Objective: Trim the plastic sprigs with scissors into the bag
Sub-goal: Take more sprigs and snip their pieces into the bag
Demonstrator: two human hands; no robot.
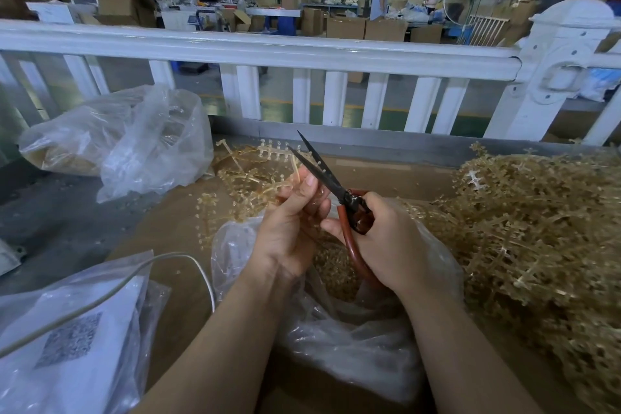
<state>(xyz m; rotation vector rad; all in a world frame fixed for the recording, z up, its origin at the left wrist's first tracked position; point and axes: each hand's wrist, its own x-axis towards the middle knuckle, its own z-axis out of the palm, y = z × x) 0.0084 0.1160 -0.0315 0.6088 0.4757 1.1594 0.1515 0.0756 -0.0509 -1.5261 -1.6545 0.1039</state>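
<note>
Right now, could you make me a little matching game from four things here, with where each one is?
Things:
1. scissors
2. sprig
3. open bag
4. sprig pile

Places:
A. heaped at the right
B. below both hands
C. in the right hand
D. in the left hand

Pairs: 1-C, 2-D, 3-B, 4-A
</note>
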